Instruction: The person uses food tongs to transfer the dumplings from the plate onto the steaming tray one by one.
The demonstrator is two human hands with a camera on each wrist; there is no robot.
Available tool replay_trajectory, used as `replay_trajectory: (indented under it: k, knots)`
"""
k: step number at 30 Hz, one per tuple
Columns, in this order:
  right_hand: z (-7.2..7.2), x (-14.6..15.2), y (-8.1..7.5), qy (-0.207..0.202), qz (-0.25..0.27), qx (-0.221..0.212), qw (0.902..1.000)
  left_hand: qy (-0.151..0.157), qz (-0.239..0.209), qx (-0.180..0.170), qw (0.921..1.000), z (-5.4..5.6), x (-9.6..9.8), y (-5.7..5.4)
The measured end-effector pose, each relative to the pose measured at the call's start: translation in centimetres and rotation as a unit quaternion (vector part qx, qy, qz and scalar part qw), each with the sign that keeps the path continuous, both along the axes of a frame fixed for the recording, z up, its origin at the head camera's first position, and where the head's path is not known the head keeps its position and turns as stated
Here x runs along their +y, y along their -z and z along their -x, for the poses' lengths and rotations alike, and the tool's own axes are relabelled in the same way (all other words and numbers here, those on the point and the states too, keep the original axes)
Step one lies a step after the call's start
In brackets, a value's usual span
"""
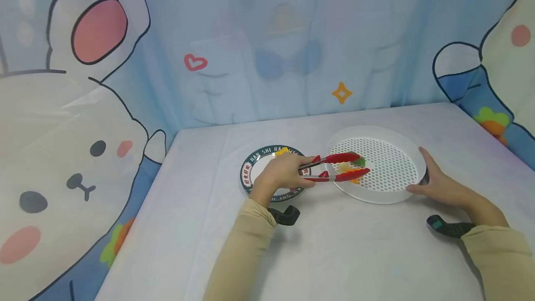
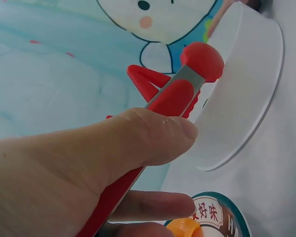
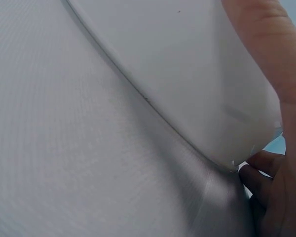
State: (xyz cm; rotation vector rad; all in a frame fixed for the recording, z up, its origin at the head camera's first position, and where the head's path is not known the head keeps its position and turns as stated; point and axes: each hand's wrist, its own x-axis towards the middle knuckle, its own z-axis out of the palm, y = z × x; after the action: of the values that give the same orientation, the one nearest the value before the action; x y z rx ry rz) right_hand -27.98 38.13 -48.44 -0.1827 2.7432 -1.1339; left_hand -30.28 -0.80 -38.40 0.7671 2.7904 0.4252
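Observation:
My left hand (image 1: 281, 175) grips a pair of red-and-silver tongs (image 1: 351, 175), thumb along one arm. The tong tips are apart, over the left part of a round white strainer basket (image 1: 390, 164) with a perforated base. Around the tips show a green piece (image 1: 360, 161) and a yellow-orange piece (image 1: 344, 167); whether the tongs pinch either cannot be told. At the basket's right side, my right hand (image 1: 445, 185) holds the wall, thumb in front and fingers round behind. In the right wrist view, the basket's wall (image 3: 177, 64) fills the upper area beside the thumb.
Left of the basket, partly under my left hand, lies a plate (image 1: 245, 173) with a dark green lettered rim. A yellow piece (image 1: 281, 151) sits at its far edge. A white cloth covers the table (image 1: 355, 250); a blue cartoon curtain (image 1: 267, 92) hangs behind.

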Motion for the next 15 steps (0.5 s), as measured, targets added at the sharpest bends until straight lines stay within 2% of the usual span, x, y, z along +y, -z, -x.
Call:
replay_trajectory:
  k: [5, 15]
  knots:
    - [-0.05, 0.19, 0.33, 0.002, -0.005, 0.0, 1.0, -0.014, 0.002, -0.01, 0.9998, 0.04, 0.39, 0.23]
    - [0.11, 0.07, 0.51, -0.003, 0.005, 0.016, 0.9999, -0.013, -0.011, -0.025, 0.9996, 0.0, 0.13, 0.02]
